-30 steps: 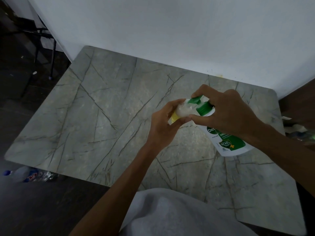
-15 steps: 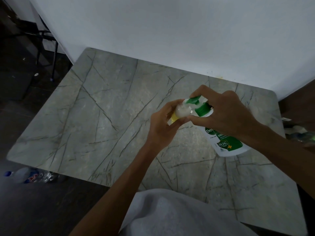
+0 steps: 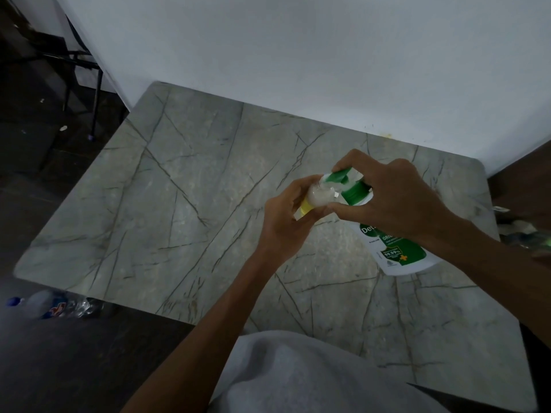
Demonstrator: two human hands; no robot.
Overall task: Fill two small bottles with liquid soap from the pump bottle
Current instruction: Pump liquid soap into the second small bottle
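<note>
A white pump bottle with a green label stands on the marble table, right of centre. My right hand sits over its green pump head, fingers curled on top and thumb under the neck. My left hand grips a small translucent bottle with a yellow band, holding its mouth right at the pump's spout. Whitish liquid shows inside the small bottle. No second small bottle is in view.
A white wall runs along the table's far edge. A plastic water bottle lies on the dark floor at the left. Dark chair legs stand at the far left. Clutter sits past the table's right edge. Grey cloth covers my lap.
Both hands and both bottles stay together in nearly the same place. The green pump head sits slightly differently under my right fingers. The view has shifted a little.
</note>
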